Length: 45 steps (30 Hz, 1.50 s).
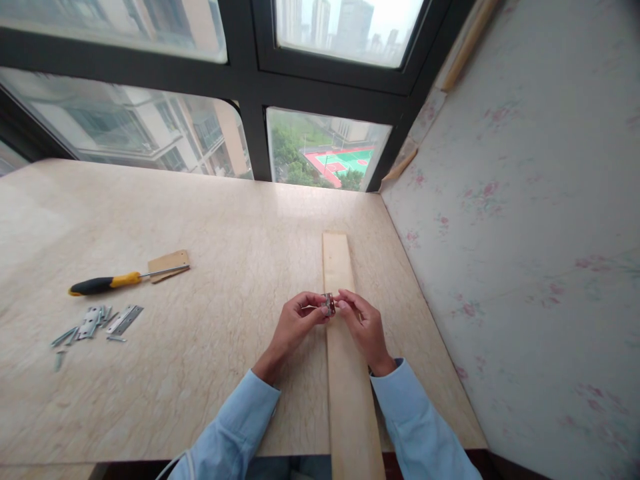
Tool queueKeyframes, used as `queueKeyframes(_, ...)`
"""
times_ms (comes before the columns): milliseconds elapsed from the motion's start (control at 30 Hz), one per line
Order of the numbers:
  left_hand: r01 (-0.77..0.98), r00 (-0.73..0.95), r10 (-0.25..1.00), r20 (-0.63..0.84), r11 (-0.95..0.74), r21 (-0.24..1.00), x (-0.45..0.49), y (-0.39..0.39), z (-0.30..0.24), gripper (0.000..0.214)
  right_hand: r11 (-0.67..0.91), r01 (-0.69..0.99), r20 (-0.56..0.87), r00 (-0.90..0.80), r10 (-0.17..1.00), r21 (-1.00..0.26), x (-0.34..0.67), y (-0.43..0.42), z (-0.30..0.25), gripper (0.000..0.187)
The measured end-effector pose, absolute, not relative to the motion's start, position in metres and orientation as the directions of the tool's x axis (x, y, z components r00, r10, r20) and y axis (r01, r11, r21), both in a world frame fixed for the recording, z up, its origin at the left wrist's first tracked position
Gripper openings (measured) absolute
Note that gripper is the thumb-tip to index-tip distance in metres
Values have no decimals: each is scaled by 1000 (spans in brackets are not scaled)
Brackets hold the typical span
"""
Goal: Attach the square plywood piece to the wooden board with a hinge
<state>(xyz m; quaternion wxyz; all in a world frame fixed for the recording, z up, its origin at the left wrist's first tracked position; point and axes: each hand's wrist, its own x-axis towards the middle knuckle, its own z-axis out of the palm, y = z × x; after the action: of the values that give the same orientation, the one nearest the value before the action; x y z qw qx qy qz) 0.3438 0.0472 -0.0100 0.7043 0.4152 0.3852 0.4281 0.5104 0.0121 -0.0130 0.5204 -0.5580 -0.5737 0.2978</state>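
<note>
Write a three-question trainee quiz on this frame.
1. True or false: the left hand and right hand both hold one small hinge.
2. The screwdriver has its tip resting on: A) a small wooden piece; B) a sleeve; C) the window frame.
3. Fill in: the loose hinges and screws lie to the ___ of the plank.
Key: 1 true; 2 A; 3 left.
</note>
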Motion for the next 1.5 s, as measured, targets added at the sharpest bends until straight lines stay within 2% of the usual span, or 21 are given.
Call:
queueKeyframes(100, -260, 336, 916, -218, 313, 914, 343, 50, -10, 35, 193, 343, 260, 160, 952, -919, 510, 12, -15, 28)
queueKeyframes(367, -220, 335, 871, -359, 443, 869, 340, 57, -4, 33, 283, 455, 369, 112, 923, -845, 509, 14, -12, 23)
queueKeyframes(533, -195, 372, 851, -371, 462, 865, 338, 59, -5, 33, 312, 489, 395, 75, 916, -815, 510, 13, -13, 22)
queueKeyframes(667, -109, 374, 849, -372, 439, 892, 340, 59, -7, 26, 321, 516, 402, 49, 914, -794, 510, 14, -16, 21)
queueKeyframes(833, -50, 347, 856, -383, 424, 904, 343, 59, -7, 15, 357, 669, 444, -45, 895, -653, 511, 15, -20, 26)
queueKeyframes(1033, -19, 324, 866, -380, 408, 913, 346, 59, -7, 12, 384, 770, 463, -131, 877, -510, 513, 15, -25, 21)
queueKeyframes(1333, -15, 289, 885, -366, 386, 922, 345, 51, -9, 17, 374, 766, 454, -120, 883, -524, 514, 15, -26, 21)
queueKeyframes(1500, -68, 226, 898, -376, 400, 914, 345, 49, -9, 31, 377, 764, 455, -123, 882, -524, 515, 15, -27, 20)
